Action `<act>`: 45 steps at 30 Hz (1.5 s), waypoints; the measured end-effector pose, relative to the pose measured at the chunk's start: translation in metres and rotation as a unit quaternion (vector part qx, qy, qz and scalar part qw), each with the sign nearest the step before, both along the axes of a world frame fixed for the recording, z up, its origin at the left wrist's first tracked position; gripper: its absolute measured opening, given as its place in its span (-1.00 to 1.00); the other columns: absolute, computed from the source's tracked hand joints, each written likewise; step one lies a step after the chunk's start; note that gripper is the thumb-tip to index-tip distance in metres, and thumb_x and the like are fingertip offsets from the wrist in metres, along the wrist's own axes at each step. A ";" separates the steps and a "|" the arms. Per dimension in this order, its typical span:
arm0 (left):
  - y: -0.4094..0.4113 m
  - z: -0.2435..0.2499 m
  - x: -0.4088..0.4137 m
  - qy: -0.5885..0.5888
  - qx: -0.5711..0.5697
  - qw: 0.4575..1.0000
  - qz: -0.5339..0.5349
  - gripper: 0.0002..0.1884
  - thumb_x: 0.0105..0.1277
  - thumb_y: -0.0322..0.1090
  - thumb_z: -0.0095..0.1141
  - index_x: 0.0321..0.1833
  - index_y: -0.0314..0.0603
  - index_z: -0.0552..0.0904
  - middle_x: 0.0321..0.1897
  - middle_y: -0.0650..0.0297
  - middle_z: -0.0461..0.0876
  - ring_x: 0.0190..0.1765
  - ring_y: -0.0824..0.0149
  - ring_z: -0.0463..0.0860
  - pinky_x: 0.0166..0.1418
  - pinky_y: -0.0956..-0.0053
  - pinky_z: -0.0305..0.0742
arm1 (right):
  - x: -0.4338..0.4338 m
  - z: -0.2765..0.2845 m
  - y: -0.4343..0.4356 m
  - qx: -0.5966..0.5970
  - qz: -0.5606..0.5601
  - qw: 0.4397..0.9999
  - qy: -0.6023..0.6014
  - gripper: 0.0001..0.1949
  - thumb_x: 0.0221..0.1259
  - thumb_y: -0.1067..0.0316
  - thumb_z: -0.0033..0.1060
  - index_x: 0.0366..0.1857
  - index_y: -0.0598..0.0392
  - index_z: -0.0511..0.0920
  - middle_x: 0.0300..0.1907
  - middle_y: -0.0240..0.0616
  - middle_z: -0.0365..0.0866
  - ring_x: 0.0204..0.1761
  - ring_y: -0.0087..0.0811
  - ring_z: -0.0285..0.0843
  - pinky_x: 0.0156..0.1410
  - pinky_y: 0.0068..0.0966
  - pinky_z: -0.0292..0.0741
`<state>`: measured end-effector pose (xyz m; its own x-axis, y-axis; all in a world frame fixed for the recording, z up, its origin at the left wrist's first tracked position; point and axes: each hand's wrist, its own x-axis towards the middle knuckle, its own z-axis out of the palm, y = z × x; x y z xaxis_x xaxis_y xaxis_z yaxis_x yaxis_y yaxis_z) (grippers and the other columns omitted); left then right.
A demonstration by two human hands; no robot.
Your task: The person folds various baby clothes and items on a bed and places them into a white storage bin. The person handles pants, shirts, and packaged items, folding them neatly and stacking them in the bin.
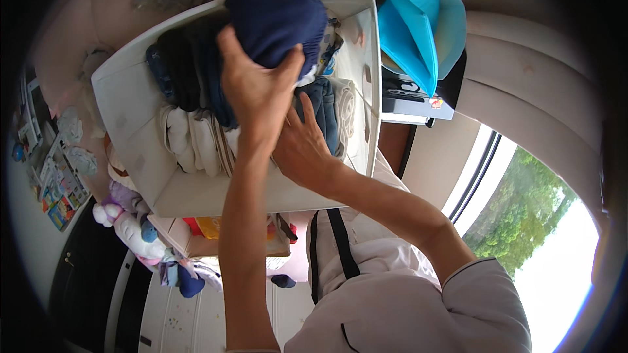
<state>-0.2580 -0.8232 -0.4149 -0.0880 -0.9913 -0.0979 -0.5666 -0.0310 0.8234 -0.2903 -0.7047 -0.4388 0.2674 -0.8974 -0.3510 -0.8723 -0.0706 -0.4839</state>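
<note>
A folded navy blue garment (277, 22) with a gathered edge is gripped in my left hand (252, 90), held above a white fabric storage bin (196, 201). My right hand (306, 149) reaches down into the bin with its fingers apart, their tips partly hidden among the clothes. Close to its fingers stand folded blue denim (325, 108) and a rolled cream garment (344, 103). White rolled clothes (196, 137) line the near row, left of my forearm. Dark folded clothes (179, 68) fill the row behind them.
A bright blue fabric bag (409, 24) stands beyond the bin's right wall. Plush toys (135, 230) lie at the lower left, near a smaller box (171, 230) partly under the bin. A window (530, 215) is at the right, and a dark sock-like item (283, 281) lies below.
</note>
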 end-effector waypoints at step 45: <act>0.094 -0.080 0.040 -0.191 0.273 0.907 -0.257 -0.18 -0.09 -0.16 0.44 0.20 -0.52 0.38 -0.11 -0.32 0.67 0.01 -0.18 0.70 0.17 0.20 0.60 | -0.032 0.024 0.111 0.148 -0.003 0.980 -0.134 -0.45 0.14 0.61 -0.04 0.29 0.53 0.27 0.34 0.38 0.30 0.39 0.10 0.35 0.44 -0.16 0.34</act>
<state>-0.2183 -0.7292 -0.4950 -0.3802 -0.6235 -0.6832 -0.8631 -0.0263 0.5043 -0.3220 -0.5941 -0.4150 0.3813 -0.7691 -0.5129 -0.7106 0.1111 -0.6948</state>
